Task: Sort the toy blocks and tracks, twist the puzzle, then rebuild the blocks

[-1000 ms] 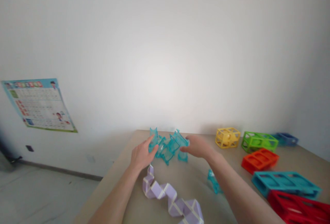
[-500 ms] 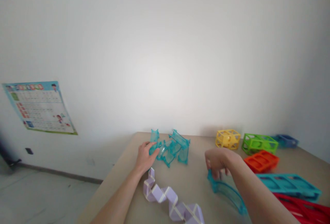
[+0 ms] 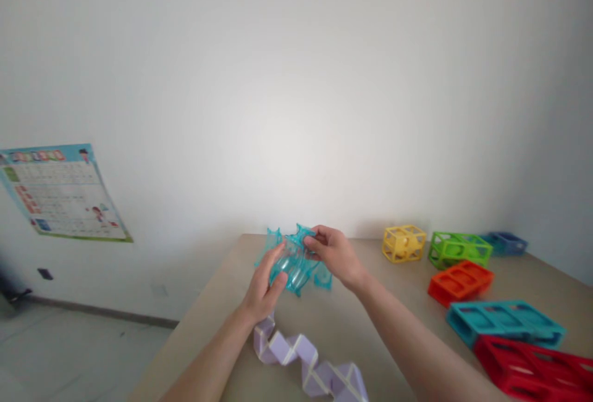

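Note:
My right hand (image 3: 336, 255) pinches a translucent teal curved plastic piece (image 3: 303, 232) over the far side of the table. Right below it is a heap of similar teal curved pieces (image 3: 296, 275), some overlapping, so edges are hard to separate. At the heap's left side is my left hand (image 3: 263, 288), thumb and fingers apart, with fingertips against or very near the teal pieces. A lilac folding snake puzzle (image 3: 294, 349) with white edges lies zigzagged between my forearms, one end close to my left wrist.
Along the right of the table (image 3: 393, 303) stand yellow (image 3: 404, 243), green (image 3: 459, 249), orange (image 3: 461, 281), teal (image 3: 504, 322), red (image 3: 532, 365) and blue (image 3: 507, 242) plastic frames. A wall (image 3: 296, 112) rises behind; a poster (image 3: 65, 195) hangs left.
My right hand has carried a curved teal piece from the table's right-centre leftward to the heap. My left hand stays by the heap. The view has shifted slightly.

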`<move>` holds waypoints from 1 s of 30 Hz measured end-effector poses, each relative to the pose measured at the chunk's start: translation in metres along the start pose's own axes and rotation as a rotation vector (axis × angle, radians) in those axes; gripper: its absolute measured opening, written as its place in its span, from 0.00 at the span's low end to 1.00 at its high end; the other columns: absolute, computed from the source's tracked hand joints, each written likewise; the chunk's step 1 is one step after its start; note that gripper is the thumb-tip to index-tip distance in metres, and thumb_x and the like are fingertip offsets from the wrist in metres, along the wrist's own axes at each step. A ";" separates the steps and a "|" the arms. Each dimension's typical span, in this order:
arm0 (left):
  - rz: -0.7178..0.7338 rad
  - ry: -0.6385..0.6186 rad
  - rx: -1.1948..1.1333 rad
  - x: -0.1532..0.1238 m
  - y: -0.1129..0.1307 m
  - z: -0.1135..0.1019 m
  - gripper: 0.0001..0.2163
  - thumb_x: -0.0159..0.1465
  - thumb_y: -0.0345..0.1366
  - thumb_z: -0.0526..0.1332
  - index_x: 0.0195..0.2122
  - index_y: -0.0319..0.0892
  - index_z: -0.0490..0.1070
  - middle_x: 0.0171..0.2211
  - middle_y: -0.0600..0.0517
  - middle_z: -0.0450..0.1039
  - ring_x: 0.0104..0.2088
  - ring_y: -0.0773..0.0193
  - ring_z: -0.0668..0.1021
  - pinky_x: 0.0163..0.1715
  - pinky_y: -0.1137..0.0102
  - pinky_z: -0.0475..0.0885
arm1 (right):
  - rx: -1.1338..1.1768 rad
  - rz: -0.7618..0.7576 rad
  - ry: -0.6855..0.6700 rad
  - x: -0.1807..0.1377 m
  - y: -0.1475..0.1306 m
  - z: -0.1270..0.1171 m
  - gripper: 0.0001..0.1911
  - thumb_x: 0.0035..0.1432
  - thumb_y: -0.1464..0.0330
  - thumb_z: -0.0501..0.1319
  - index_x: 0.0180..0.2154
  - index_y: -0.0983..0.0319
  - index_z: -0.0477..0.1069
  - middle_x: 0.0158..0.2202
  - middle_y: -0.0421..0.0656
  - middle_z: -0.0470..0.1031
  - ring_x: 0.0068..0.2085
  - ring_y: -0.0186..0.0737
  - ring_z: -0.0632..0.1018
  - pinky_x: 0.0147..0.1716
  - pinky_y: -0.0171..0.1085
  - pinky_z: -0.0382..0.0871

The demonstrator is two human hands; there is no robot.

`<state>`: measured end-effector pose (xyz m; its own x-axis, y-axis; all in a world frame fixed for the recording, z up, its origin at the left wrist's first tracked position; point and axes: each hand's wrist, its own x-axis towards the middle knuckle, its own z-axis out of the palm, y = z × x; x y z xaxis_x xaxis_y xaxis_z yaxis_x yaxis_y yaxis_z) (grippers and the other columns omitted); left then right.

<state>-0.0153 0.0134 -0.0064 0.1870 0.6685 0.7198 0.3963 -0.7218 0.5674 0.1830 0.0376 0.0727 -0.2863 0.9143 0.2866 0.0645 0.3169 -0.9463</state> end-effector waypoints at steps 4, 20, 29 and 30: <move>-0.129 0.044 -0.177 -0.003 0.003 0.005 0.21 0.65 0.48 0.53 0.55 0.41 0.63 0.51 0.42 0.69 0.49 0.55 0.73 0.49 0.64 0.67 | 0.153 0.027 0.026 -0.002 0.006 0.015 0.18 0.50 0.54 0.61 0.32 0.62 0.65 0.28 0.42 0.76 0.31 0.36 0.78 0.33 0.37 0.74; -0.598 0.481 0.391 0.011 -0.060 -0.016 0.09 0.55 0.43 0.59 0.29 0.43 0.64 0.28 0.51 0.68 0.35 0.56 0.73 0.40 0.62 0.67 | -0.009 0.264 0.331 0.017 0.057 -0.003 0.23 0.52 0.73 0.59 0.51 0.70 0.67 0.35 0.49 0.79 0.31 0.38 0.79 0.25 0.30 0.75; -0.713 0.308 0.377 0.009 -0.060 -0.016 0.11 0.57 0.44 0.57 0.32 0.42 0.71 0.30 0.48 0.75 0.35 0.54 0.78 0.38 0.63 0.70 | -0.283 0.178 0.290 0.015 0.054 -0.008 0.32 0.47 0.73 0.61 0.56 0.68 0.64 0.55 0.54 0.70 0.53 0.49 0.73 0.49 0.40 0.69; -0.711 0.303 0.370 0.010 -0.060 -0.016 0.11 0.57 0.44 0.57 0.33 0.42 0.71 0.31 0.47 0.76 0.36 0.54 0.78 0.38 0.63 0.70 | -0.317 0.165 0.285 0.014 0.051 -0.007 0.31 0.47 0.73 0.60 0.56 0.67 0.64 0.55 0.54 0.70 0.53 0.48 0.73 0.49 0.40 0.68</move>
<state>-0.0516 0.0601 -0.0268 -0.4451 0.8252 0.3478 0.6057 -0.0086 0.7957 0.1895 0.0683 0.0292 0.0241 0.9780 0.2072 0.3890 0.1818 -0.9031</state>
